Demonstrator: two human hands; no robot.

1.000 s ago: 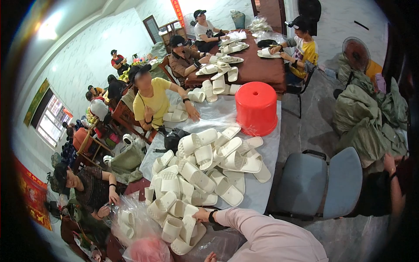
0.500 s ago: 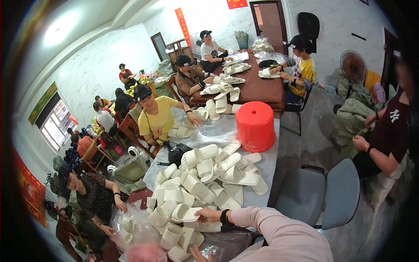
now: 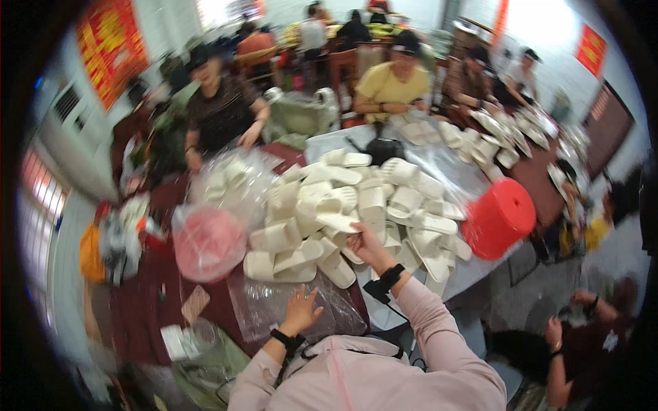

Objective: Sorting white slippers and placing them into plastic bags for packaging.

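White slippers [image 3: 343,219] are heaped on the counter [image 3: 439,171]; your right hand [image 3: 367,243] pinches one at the pile's near edge, picking it. Your left hand [image 3: 301,309] lies open-fingered on the clear bag [image 3: 274,312]. Bagging would call for lifting it clear.

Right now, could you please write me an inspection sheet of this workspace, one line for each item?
Surface: table under a clear plastic sheet, mostly hidden by the pile.
Job's things: big heap of white slippers; clear plastic bag lying flat at the near edge.
Clutter: red plastic stool upside down on the table's right side; pink bowl-like thing in plastic; black kettle further back.
Grippers: right hand reaches into the heap, touching a slipper; left hand spread on the bag.
Cables: thin dark cord under the right wrist.
Surroundings: other people seated around the tables, red wall hangings.
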